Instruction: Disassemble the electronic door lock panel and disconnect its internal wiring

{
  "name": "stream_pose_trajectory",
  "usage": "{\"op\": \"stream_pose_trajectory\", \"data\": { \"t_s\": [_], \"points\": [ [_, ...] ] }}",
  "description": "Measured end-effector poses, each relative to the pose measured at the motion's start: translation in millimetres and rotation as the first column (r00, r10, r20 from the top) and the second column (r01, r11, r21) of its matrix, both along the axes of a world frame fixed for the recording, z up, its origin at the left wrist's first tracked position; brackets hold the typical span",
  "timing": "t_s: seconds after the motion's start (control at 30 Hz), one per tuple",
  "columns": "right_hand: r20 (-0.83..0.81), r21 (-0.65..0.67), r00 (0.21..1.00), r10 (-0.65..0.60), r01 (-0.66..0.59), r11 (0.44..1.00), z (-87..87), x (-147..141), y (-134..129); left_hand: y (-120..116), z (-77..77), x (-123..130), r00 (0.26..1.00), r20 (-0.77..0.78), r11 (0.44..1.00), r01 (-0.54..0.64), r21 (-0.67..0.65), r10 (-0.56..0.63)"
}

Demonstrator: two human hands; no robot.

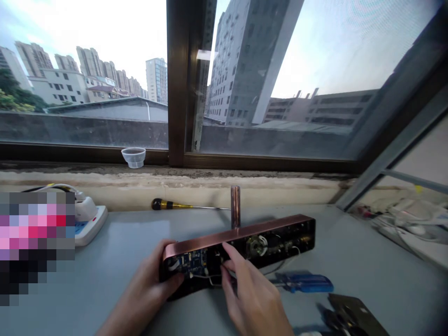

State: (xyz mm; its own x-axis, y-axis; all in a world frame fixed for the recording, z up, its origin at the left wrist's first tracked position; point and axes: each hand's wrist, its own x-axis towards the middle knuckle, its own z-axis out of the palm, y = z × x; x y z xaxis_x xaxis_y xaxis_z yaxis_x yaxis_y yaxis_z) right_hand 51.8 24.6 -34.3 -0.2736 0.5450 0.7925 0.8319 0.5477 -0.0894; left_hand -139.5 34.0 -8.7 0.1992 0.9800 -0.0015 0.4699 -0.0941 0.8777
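Observation:
A long copper-coloured housing [206, 240], which looks like an electronic door lock, is tilted with its open side toward me. Inside its left part is a blue circuit board [192, 263]; further right are wires and a round part [256, 246]. A copper-coloured tube [235, 207] sticks up behind it. My left hand [154, 275] is wrapped round the housing's left end, thumb on the near edge. The fingers of my right hand [248, 284] are pinched together inside the middle, by a thin light wire [213, 280]; what they hold is hidden.
A blue-handled screwdriver [308, 282] lies right of my right hand, its shaft partly hidden. Near it is a dark flat part [357, 312]. A yellow-and-black screwdriver [171, 204] lies by the wall. A power strip [93, 226] stands left; a clear plastic cup [135, 157] sits on the sill.

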Motion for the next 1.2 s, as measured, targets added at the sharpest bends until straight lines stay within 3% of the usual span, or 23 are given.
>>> {"op": "stream_pose_trajectory", "data": {
  "t_s": [0.13,0.33,0.67,0.9,1.07,1.2],
  "points": [
    [0.029,0.02,0.999,0.016,-0.016,1.0,2.6,1,-1,0,0.6,0,1.0,-0.001,1.0,-0.001,-0.019,0.001],
    [0.061,-0.052,0.998,0.02,-0.016,0.998,4.9,-2,-6,1,0.9,0,1.0,-0.002,1.0,-0.011,-0.004,0.011],
    [-0.034,-0.056,0.999,-0.022,0.02,0.998,4.6,-4,1,-1,0.3,0,1.0,0.001,1.0,0.008,-0.012,-0.008],
    [-0.061,-0.014,0.997,0.049,-0.05,0.999,3.9,4,1,0,-0.1,0,0.999,0.02,0.999,0.039,-0.036,-0.038],
    [-0.149,-0.059,0.982,0.116,-0.126,0.99,-2.0,12,3,0,-1.2,-1,0.999,0.02,0.999,0.027,-0.024,-0.026],
    [-0.222,-0.093,0.972,0.074,-0.097,0.991,-4.4,10,5,1,-1.6,0,1.0,-0.001,1.0,0.006,-0.007,-0.006]
  ]
}}
